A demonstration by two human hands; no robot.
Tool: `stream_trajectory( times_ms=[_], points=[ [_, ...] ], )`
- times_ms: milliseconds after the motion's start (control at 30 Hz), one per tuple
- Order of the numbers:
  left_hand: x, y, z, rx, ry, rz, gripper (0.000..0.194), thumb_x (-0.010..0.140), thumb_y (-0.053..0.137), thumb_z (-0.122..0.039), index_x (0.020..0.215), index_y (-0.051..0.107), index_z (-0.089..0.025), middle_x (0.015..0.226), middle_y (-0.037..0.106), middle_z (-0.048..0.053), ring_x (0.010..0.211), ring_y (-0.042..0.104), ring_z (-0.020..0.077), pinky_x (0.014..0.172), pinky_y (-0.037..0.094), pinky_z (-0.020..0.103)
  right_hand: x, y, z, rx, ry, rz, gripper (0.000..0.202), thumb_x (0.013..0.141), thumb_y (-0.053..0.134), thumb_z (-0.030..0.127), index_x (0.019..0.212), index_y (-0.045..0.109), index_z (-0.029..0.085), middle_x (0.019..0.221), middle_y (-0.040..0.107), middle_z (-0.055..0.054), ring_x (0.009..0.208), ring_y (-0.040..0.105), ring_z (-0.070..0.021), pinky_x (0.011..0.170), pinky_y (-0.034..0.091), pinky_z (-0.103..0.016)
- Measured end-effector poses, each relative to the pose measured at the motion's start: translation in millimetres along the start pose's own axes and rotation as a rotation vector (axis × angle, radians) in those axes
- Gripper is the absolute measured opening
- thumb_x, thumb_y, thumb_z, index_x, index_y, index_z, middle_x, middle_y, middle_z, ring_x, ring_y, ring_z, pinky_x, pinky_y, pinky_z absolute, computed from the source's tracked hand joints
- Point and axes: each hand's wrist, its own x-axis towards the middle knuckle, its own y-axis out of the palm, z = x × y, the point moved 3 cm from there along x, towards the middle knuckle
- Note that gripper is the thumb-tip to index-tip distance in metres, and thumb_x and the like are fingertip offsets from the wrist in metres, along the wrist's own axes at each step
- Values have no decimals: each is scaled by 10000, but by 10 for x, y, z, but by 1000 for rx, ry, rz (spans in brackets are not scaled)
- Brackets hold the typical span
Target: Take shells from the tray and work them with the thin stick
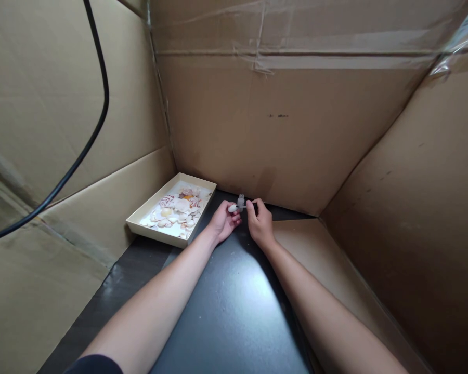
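Observation:
Between thumb and fingers, my left hand [223,222] holds a small white shell [232,208]. My right hand [260,223] pinches a thin stick [245,206] whose far end reaches the shell. Just behind the two hands a small clear bottle [241,199] stands upright on the dark table; its lower part is partly hidden by the stick. To the left of my left hand lies a shallow cream tray [156,236] with several shells [181,205] on its white bottom, some pale, some striped reddish, one orange.
Cardboard walls [296,145] enclose the dark grey table [226,311] at the back and both sides. A flat cardboard piece [315,249] lies on the right, under my right forearm. A black cable [101,88] hangs at the upper left.

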Motion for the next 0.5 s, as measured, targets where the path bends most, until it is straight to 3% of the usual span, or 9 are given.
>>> stream_trajectory(
  times_ms=[500],
  points=[
    [24, -24, 13, 22, 7, -26, 120, 748, 419, -159, 631, 449, -159, 573, 455, -15, 433, 363, 68, 491, 388, 209, -10, -9, 39, 13, -17, 8, 340, 915, 391, 494, 769, 507, 210, 648, 566, 15, 596, 510, -136, 584, 347, -223]
  ],
)
